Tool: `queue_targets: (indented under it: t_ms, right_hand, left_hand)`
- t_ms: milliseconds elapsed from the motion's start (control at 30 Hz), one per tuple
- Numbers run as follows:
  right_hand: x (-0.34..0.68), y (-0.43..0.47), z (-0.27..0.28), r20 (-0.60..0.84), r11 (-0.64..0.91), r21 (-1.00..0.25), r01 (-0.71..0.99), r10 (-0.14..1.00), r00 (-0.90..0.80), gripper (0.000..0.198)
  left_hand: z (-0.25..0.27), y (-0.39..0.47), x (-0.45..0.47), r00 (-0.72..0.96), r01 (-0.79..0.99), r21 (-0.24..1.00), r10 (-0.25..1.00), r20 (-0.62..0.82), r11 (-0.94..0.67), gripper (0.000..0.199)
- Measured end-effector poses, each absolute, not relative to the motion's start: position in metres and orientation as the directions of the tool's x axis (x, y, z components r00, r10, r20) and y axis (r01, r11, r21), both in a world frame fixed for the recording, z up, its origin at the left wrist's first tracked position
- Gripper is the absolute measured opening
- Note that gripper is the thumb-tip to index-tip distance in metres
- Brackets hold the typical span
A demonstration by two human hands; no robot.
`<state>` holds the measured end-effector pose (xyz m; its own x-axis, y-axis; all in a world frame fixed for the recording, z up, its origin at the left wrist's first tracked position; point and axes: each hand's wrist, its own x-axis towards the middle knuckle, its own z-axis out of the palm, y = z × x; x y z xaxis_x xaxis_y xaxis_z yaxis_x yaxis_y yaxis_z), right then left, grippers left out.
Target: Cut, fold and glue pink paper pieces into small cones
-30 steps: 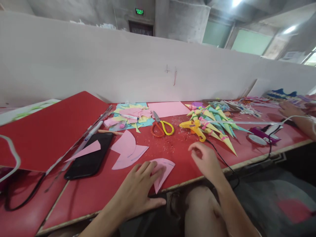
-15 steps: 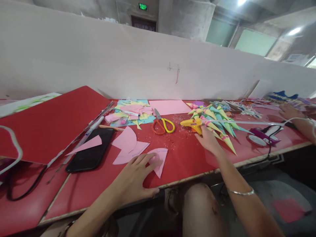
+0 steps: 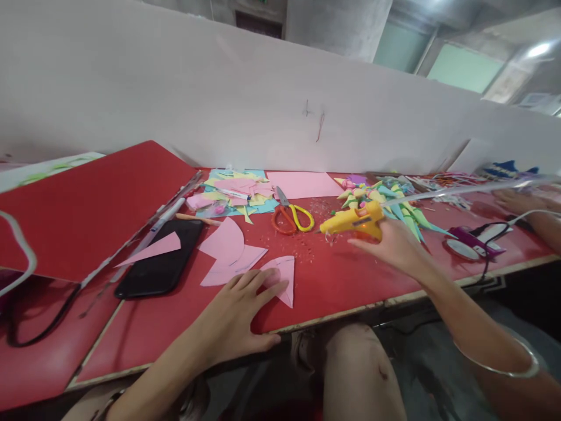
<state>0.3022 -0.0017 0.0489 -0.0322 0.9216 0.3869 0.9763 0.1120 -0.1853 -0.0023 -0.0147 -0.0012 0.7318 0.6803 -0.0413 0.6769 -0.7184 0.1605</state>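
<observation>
My right hand is closed round the handle of a yellow glue gun, held above the red tabletop with its nozzle pointing left. A long clear glue stick juts out of its back. My left hand lies with fingers spread, its fingertips on a small pink paper wedge near the table edge. Just beyond are more pink paper pieces, overlapping one another. Scissors with one red and one yellow handle lie past both hands, blades pointing away.
A black phone with a pink strip on it lies at left, beside a raised red board. Paper scraps and a pink sheet lie along the wall. Paper cones are heaped at right; another person's hand is beyond.
My right hand has lifted the glue gun from beside the paper cones and brought it nearer to me. My left hand stays on the pink wedge, which has turned slightly.
</observation>
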Motion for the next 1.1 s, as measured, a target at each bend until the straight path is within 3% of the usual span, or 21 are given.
queue_targets:
  t_ms: [233,400,867,1100]
  right_hand:
    - [0.274,-0.024,0.044,0.215,0.190,-0.217,0.957,0.966,-0.142,0.030]
    - [0.260,-0.024,0.037,0.111,0.233,-0.124,0.965,0.969,-0.220,0.026]
    - [0.253,-0.021,0.036,0.016,0.285,-0.047,0.957,0.958,-0.285,0.018]
    - [0.251,-0.019,0.034,0.046,0.304,-0.069,0.950,0.952,-0.301,0.016]
  left_hand:
    - [-0.002,-0.014,-0.006,0.741,0.667,0.136,0.671,-0.021,-0.733,0.076]
    - [-0.003,-0.015,-0.005,0.745,0.662,0.146,0.666,-0.021,-0.735,0.077]
    - [-0.008,-0.015,-0.005,0.742,0.664,0.157,0.670,-0.018,-0.731,0.077]
    - [-0.008,-0.016,-0.005,0.739,0.667,0.173,0.674,-0.023,-0.725,0.080]
